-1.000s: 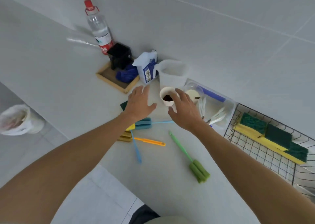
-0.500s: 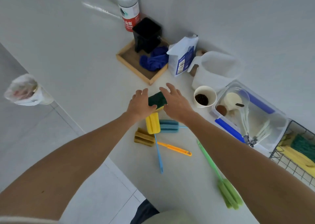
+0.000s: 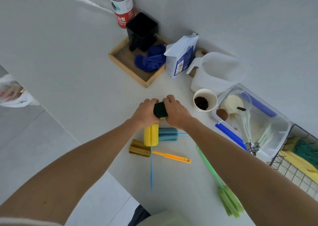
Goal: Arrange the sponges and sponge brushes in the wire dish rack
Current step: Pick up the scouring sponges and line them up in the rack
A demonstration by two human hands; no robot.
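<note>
A green-and-yellow sponge [image 3: 159, 109] is squeezed between my left hand [image 3: 145, 113] and my right hand [image 3: 175, 113] above the white counter. Just below them lie a yellow sponge brush [image 3: 151, 136] with a blue handle, a teal sponge brush [image 3: 167, 134], and an olive sponge brush [image 3: 139, 148] with an orange handle. A green sponge brush [image 3: 229, 202] lies further right, near my right forearm. The wire dish rack [image 3: 292, 170] sits at the right edge, holding several green-and-yellow sponges [image 3: 305, 152].
A paper cup of dark beans [image 3: 204, 100], a clear plastic tub [image 3: 254, 122] of utensils, a white jug [image 3: 218, 72], a white bag [image 3: 181, 56], a wooden tray [image 3: 130, 67] with a blue cloth and black holder, and a water bottle [image 3: 122, 7] stand behind. The counter edge runs lower left.
My hands left the cup area, moved to the sponge on the counter and closed on it from both sides, lifting it. The view has shifted left, pushing the rack to the edge.
</note>
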